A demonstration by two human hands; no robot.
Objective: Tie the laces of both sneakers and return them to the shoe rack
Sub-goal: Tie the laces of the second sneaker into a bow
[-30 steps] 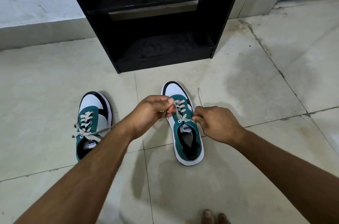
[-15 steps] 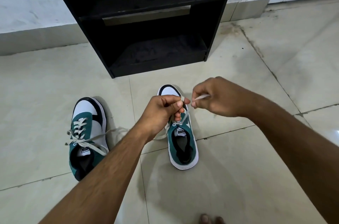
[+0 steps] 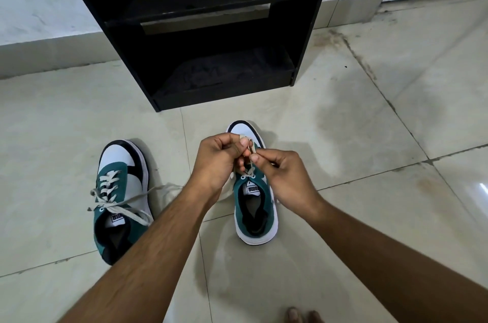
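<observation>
Both hands meet over the right-hand sneaker (image 3: pixel 254 206), which sits on the tiled floor (image 3: pixel 343 256) just right of frame centre, toe pointing to 12 o'clock at the black shoe rack (image 3: pixel 200 32). The left hand (image 3: pixel 216 161) is curled, thumb and fingers pinched on a bit of the beige lace (image 3: pixel 250 147) above the upper eyelets. The right hand (image 3: pixel 287 177) comes in from 4 o'clock, thumb and forefinger pressed together on the same lace, right against the left fingertips. The lace runs down between the two pinches to the top eyelets at about 6 o'clock of the fingers. Whether a loop is formed I cannot tell; the fingers hide it.

Handling guess: the flat cotton-type lace is soft, limp and light, holds no shape unless kept taut, and could slip from a loose pinch. Best gripped close to the knot, near the tongue, not at the tips. The sneaker itself is likely light with a stiff sole, so it may slide on the smooth tile if pulled sideways; pull upward and evenly. For carrying to the rack, take it by the heel collar or sides.

The other sneaker (image 3: pixel 121 198) lies at 9 o'clock of the hands, well apart, its laces (image 3: pixel 118 206) loose and trailing toward the left forearm; not tied. The rack shelves at 12 o'clock look free of shoes. Bare toes (image 3: pixel 303 316) show at the bottom edge.
</observation>
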